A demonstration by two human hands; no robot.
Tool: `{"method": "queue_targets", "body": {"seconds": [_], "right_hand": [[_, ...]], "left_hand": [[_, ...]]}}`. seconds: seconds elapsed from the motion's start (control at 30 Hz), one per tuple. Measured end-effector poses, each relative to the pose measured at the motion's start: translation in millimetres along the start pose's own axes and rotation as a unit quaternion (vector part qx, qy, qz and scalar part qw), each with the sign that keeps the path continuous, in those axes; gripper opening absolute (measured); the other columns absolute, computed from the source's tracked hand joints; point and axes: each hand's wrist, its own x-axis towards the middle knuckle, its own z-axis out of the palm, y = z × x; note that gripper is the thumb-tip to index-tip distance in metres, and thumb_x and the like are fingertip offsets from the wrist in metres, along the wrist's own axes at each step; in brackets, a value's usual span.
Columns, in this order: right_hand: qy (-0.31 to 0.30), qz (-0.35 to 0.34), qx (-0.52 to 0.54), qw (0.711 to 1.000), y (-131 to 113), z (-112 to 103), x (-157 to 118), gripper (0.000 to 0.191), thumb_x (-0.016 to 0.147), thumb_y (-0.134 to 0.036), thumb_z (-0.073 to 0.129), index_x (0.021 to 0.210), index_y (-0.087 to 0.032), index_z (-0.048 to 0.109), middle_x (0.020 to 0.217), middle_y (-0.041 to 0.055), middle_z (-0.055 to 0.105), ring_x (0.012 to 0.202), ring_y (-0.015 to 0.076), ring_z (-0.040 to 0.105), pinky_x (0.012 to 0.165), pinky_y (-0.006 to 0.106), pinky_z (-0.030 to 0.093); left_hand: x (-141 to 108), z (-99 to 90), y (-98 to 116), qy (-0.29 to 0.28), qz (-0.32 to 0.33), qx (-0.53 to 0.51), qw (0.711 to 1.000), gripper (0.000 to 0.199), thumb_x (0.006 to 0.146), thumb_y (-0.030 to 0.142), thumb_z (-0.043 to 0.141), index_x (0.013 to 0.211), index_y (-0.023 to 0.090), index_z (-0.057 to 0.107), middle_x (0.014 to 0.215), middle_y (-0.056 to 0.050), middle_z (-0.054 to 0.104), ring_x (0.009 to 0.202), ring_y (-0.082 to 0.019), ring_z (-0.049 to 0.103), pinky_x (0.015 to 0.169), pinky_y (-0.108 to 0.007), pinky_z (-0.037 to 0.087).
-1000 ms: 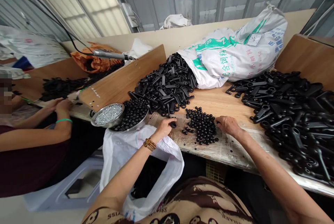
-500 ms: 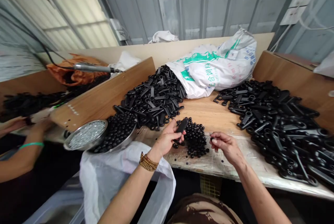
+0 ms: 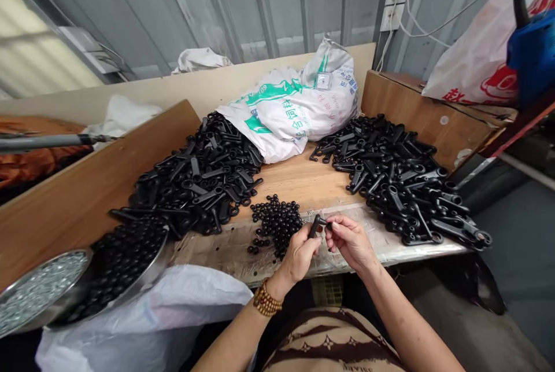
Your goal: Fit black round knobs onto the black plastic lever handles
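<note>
My left hand [image 3: 299, 256] is closed round a black plastic crank handle [image 3: 315, 226], its narrow stem pointing right. At the stem's end my right hand [image 3: 353, 242] pinches a small black ball knob [image 3: 329, 225]. Ball and stem look to be touching, though fingers partly cover the spot. Just left of both hands lies a heap of black ball knobs [image 3: 280, 218] on the table [image 3: 299, 181]. More such handles form a left pile [image 3: 199, 175] and a right pile [image 3: 394, 181].
A printed white sack [image 3: 299, 111] lies between the piles. Wooden boards [image 3: 99, 158] border the left side. At lower left stand a metal bowl [image 3: 161, 256] of black balls and a bowl [image 3: 90, 257] of small silvery parts, above a white bag [image 3: 173, 302]. A blue device [image 3: 533, 42] hangs right.
My hands, apart before, have come together, bringing the ball to the handle's stem. The view has swung right, so the co-worker's arms at left are out of sight.
</note>
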Motion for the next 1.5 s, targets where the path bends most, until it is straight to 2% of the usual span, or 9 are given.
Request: {"method": "queue_targets", "body": {"seconds": [0.1,0.3,0.5,0.77,1.03,1.13,1.3,1.43,1.5], "right_hand": [[0.014,-0.002,0.0,1.0,1.1,0.4,-1.1,0.02,0.067,-0.029,0.073,0.079,-0.014,0.067,0.055,0.0006,0.062,0.042,0.0092,0.054,0.036,0.017,0.041],[0.037,-0.003,-0.033,0.999,7.2,6.5,1.7,0.02,0.065,-0.029,0.074,0.077,-0.015,0.069,0.053,0.0003,0.061,0.042,0.009,0.053,0.037,0.017,0.04],[0.045,0.01,-0.046,0.998,15.0,14.1,4.6,0.02,0.064,-0.029,0.075,0.076,-0.014,0.071,0.052,0.0004,0.061,0.042,0.0083,0.052,0.038,0.017,0.04],[0.053,0.049,-0.042,0.996,17.2,19.4,4.3,0.021,0.065,-0.031,0.074,0.073,-0.013,0.068,0.046,-0.0012,0.056,0.034,0.0067,0.045,0.03,0.015,0.031],[0.102,0.057,-0.126,0.985,12.3,24.8,1.5,0.025,0.064,-0.034,0.075,0.07,-0.012,0.064,0.045,-0.0025,0.052,0.034,0.0043,0.04,0.031,0.014,0.026],[0.076,0.102,-0.088,0.988,7.5,22.0,6.5,0.026,0.062,-0.034,0.075,0.067,-0.013,0.06,0.044,-0.0034,0.05,0.033,0.0038,0.037,0.029,0.014,0.022],[-0.026,0.155,-0.074,0.985,-1.5,3.5,7.5,0.025,0.067,-0.034,0.072,0.072,-0.012,0.062,0.046,-0.0024,0.051,0.033,0.0046,0.039,0.029,0.014,0.021],[-0.065,0.143,-0.171,0.973,-23.1,-8.2,-11.7,0.023,0.069,-0.032,0.071,0.08,-0.012,0.067,0.053,0.0008,0.057,0.041,0.0076,0.047,0.037,0.017,0.033],[-0.065,0.109,-0.239,0.963,-43.2,-12.6,-26.9,0.021,0.069,-0.032,0.071,0.079,-0.014,0.068,0.056,0.0009,0.059,0.046,0.0082,0.049,0.043,0.019,0.038]], "left_hand": [[-1.8,0.8,2.8,0.004,-0.015,0.041,0.999,0.021,0.077,0.023,0.045,0.094,0.017,0.056,0.058,0.004,0.05,0.053,-0.011,0.043,0.054,-0.024,0.036],[-6.9,-4.2,9.3,0.021,0.049,0.084,0.995,0.019,0.078,0.02,0.045,0.092,0.018,0.058,0.081,-0.001,0.062,0.078,-0.017,0.055,0.074,-0.027,0.041],[-11.9,-11.9,7.1,0.043,0.044,0.151,0.987,0.016,0.082,0.026,0.044,0.09,0.018,0.056,0.072,-0.001,0.06,0.067,-0.016,0.054,0.065,-0.025,0.04],[-17.1,-14.4,-3.1,0.071,0.075,0.347,0.932,0.017,0.086,0.024,0.038,0.094,0.017,0.052,0.07,-0.007,0.062,0.065,-0.02,0.06,0.061,-0.028,0.039],[-13.3,-15.0,-15.6,0.073,0.098,0.444,0.887,0.018,0.076,0.013,0.043,0.091,0.014,0.052,0.062,-0.01,0.062,0.055,-0.022,0.059,0.053,-0.029,0.039],[-8.3,-16.0,-18.5,0.067,0.113,0.445,0.886,0.017,0.075,0.013,0.044,0.09,0.014,0.052,0.06,-0.01,0.061,0.055,-0.022,0.059,0.055,-0.029,0.041],[-1.7,-13.1,-18.4,0.024,0.127,0.443,0.887,0.023,0.074,0.01,0.044,0.095,0.014,0.053,0.067,-0.01,0.063,0.062,-0.022,0.061,0.061,-0.032,0.046],[-0.6,-7.3,1.8,-0.035,0.192,0.378,0.905,0.042,0.076,0.015,0.05,0.117,0.013,0.048,0.095,-0.014,0.064,0.09,-0.026,0.061,0.082,-0.038,0.047],[-8.1,-7.9,19.9,-0.033,0.222,0.312,0.923,0.052,0.075,0.021,0.057,0.126,0.015,0.044,0.113,-0.015,0.059,0.106,-0.029,0.054,0.093,-0.044,0.043]]}}
